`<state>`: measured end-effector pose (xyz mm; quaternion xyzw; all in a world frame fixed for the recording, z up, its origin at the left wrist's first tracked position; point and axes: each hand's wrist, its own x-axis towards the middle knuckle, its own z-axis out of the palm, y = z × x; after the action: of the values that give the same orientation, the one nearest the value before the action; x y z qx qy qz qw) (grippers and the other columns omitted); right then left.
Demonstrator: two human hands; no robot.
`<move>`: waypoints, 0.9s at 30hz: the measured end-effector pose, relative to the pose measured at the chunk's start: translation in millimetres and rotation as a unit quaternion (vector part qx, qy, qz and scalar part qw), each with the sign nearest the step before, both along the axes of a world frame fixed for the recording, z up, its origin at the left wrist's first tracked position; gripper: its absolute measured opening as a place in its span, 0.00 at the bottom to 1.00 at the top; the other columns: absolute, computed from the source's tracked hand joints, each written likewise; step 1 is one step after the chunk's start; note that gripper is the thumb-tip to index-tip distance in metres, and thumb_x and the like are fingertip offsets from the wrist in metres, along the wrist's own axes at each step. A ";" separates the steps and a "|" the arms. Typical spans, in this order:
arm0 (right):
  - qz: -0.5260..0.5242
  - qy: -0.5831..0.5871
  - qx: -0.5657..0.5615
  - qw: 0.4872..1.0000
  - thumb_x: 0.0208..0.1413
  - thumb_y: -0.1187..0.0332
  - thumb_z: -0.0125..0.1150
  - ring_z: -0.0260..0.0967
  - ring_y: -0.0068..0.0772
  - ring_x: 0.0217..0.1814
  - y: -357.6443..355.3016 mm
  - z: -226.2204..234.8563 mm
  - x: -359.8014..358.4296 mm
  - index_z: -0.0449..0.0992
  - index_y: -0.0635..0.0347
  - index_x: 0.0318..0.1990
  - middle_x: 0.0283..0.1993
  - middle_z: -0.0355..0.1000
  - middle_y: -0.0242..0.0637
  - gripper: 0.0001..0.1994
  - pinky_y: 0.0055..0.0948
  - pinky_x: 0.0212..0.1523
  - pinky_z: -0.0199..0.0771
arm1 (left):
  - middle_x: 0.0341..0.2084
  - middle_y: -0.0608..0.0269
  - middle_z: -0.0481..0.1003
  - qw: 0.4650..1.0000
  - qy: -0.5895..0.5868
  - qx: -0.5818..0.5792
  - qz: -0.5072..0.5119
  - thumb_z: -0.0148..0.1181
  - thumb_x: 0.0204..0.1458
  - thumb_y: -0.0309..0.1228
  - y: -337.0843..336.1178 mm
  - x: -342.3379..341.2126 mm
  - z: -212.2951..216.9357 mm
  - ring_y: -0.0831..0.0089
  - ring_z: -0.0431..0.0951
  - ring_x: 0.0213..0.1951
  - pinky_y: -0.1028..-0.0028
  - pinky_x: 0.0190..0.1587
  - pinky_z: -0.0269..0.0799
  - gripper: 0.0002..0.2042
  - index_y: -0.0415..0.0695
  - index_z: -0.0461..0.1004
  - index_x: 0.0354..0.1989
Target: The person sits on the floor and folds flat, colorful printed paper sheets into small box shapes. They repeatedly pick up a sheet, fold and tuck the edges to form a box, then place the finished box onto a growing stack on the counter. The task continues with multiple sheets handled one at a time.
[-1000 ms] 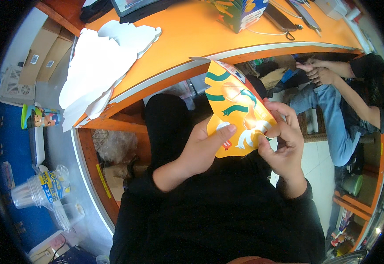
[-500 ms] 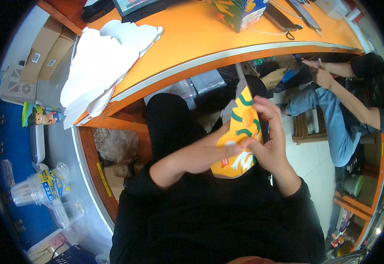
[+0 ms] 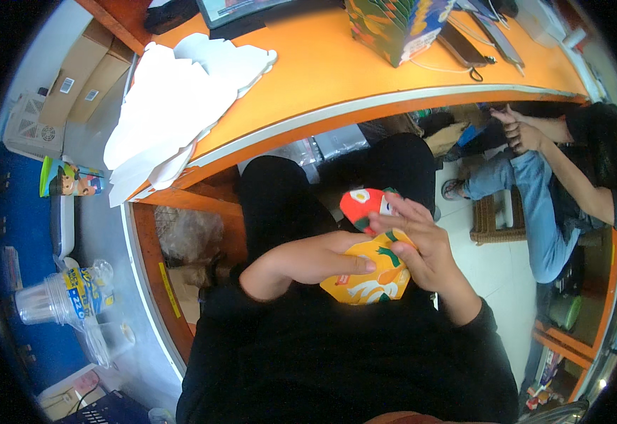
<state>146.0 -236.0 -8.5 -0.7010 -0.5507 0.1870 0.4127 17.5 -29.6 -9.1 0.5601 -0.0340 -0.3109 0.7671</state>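
Observation:
Low over my lap, both hands are on a printed cardboard piece [image 3: 368, 288], yellow with white and green figures. A red printed section [image 3: 362, 203] shows just beyond it; whether the two are joined is hidden by my fingers. My left hand [image 3: 312, 258] grips the yellow part from the left, thumb lying across its face. On the right edge my right hand [image 3: 425, 247] presses with its thumb, while its other fingers reach over toward the red section. White cardboard blanks [image 3: 170, 99] lie stacked at the table's left end.
The orange table [image 3: 308, 78] carries a colourful printed box [image 3: 398, 32], a phone [image 3: 462, 44] and cables. Stacked plastic cups [image 3: 47, 300] are at left. At right, another person [image 3: 555, 169] sits beside a woven stool [image 3: 495, 222].
The cardboard's tall upper end no longer stands up, and a red face has come into view. My right hand has moved slightly lower. The other person's hands have come together.

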 end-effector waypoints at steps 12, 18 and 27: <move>-0.015 -0.005 0.128 0.992 0.50 0.84 0.54 0.65 0.55 0.65 7.4 -51.8 -7.3 0.72 0.61 0.58 0.61 0.70 0.50 0.25 0.46 0.66 0.63 | 0.46 0.54 0.76 0.985 -0.014 0.092 0.146 0.58 0.59 0.41 -15.2 -11.1 -20.5 0.65 0.77 0.48 0.68 0.52 0.72 0.22 0.39 0.67 0.55; -0.022 0.019 0.085 0.996 0.54 0.76 0.62 0.65 0.53 0.65 9.1 -51.5 -8.3 0.74 0.61 0.57 0.61 0.70 0.50 0.21 0.42 0.63 0.66 | 0.47 0.51 0.75 0.975 -0.015 0.168 0.146 0.54 0.61 0.38 -20.1 -8.6 -29.1 0.63 0.77 0.47 0.66 0.51 0.72 0.21 0.38 0.65 0.58; -0.092 0.071 0.048 0.992 0.56 0.74 0.61 0.72 0.46 0.60 14.9 -56.4 -15.5 0.76 0.62 0.55 0.58 0.72 0.49 0.18 0.34 0.59 0.71 | 0.47 0.50 0.75 0.962 -0.005 0.197 0.191 0.55 0.60 0.35 -23.7 -6.2 -33.2 0.63 0.78 0.47 0.66 0.51 0.72 0.21 0.36 0.64 0.58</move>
<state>130.5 -221.1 -64.9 -0.7128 -0.4616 0.1712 0.4996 11.3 -53.3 -42.3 0.6976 0.1320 -0.1567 0.6865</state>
